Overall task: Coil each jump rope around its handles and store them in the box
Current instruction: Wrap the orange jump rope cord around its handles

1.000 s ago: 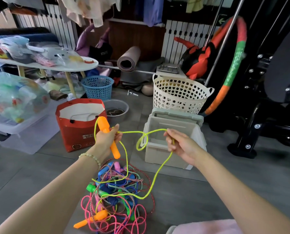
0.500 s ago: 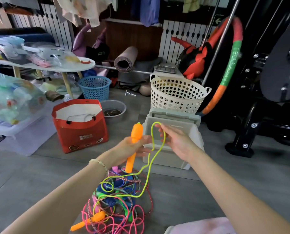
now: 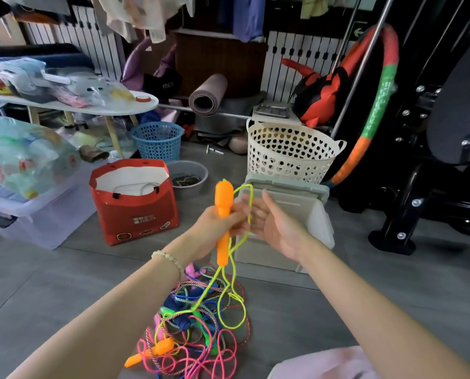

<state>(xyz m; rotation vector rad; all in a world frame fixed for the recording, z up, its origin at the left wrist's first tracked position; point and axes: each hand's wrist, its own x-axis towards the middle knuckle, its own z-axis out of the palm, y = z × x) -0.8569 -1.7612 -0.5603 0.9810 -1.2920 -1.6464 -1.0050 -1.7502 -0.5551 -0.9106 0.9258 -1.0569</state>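
Item: jump rope, half coiled.
- Handle (image 3: pixel 224 203): smooth orange plastic, carrot-shaped, upright at frame centre, gripped by the left hand (image 3: pixel 217 222), fingers curled round it.
- Cord (image 3: pixel 229 269): thin, glossy yellow-green; one loop stands at 1 o'clock of the handle, the rest trails to 6 o'clock.
- Right hand (image 3: pixel 277 228): at 3 o'clock, palm showing, blurred fingers at the loop; a pinch cannot be told.
- Box (image 3: pixel 310 212): grey plastic, square-edged, lid up, behind the hands.
- Pile of ropes (image 3: pixel 198 332): tangled on bare grey floor.
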